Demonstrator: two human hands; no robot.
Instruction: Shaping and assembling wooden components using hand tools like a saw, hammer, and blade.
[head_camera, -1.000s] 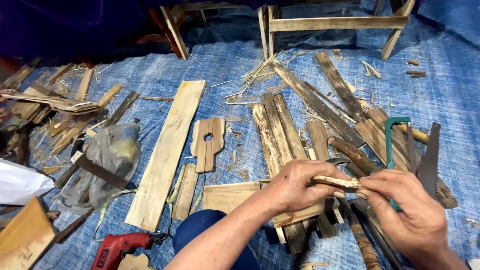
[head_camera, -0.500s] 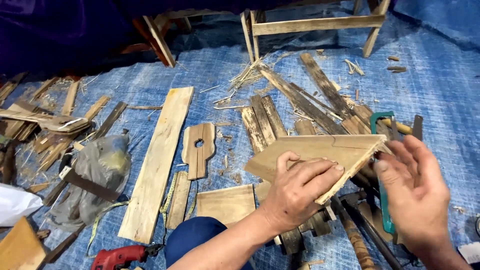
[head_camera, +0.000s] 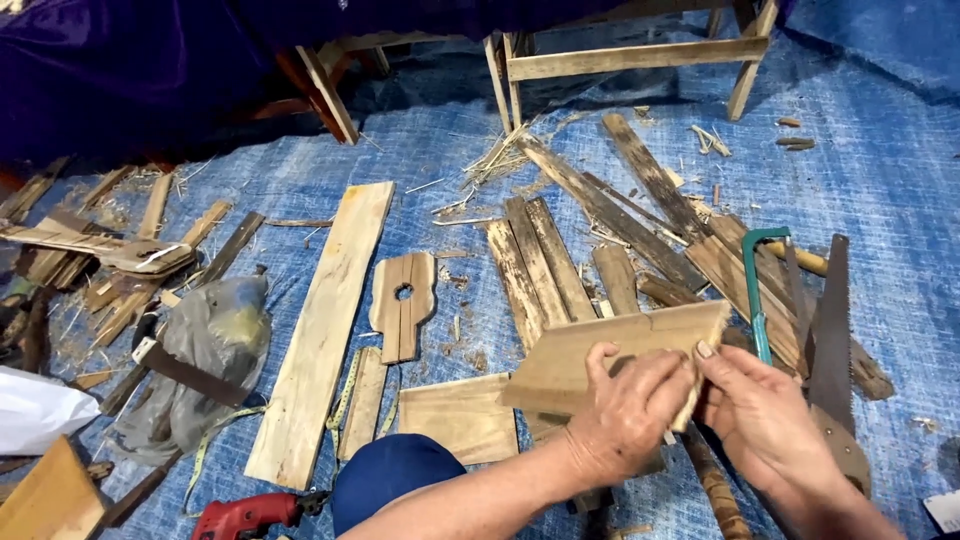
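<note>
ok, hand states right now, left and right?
Left hand: closed on the flat wood piece.
Right hand: fingers on that piece's right end; full grip cannot be told.

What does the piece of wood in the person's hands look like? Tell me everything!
The wooden board is flat, thin and pale brown, shaped roughly like a wedge, wider at its right end. Its surface looks rough and unpainted, with a ragged right edge. It is held up off the blue tarp, tilted so its right end sits higher. The left hand grips it from the front, fingers spread over its face, and the right hand touches its right end.
</note>
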